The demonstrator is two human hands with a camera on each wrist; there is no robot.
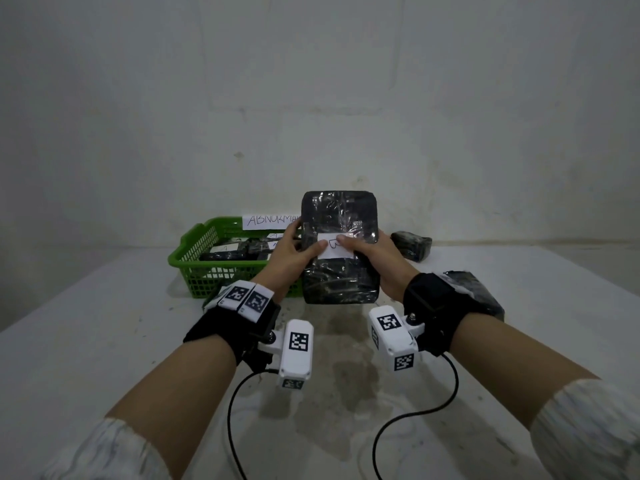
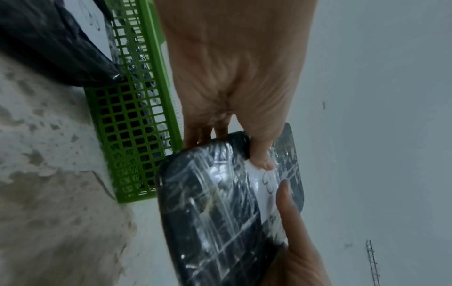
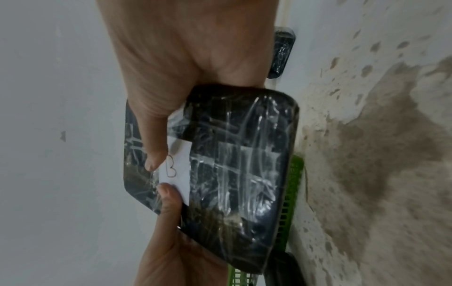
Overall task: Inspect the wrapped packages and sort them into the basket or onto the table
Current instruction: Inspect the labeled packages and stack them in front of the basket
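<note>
Package (image 1: 339, 216) upright, long axis vertical, labelled face toward the person, gripped by left hand (image 1: 289, 258) and right hand (image 1: 375, 259).

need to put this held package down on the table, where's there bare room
Bare table lies left and in front of the green basket, and to the far right beyond the wrapped package by the right wrist. The basket is crowded with packages; both hands hold the labelled package.
</note>
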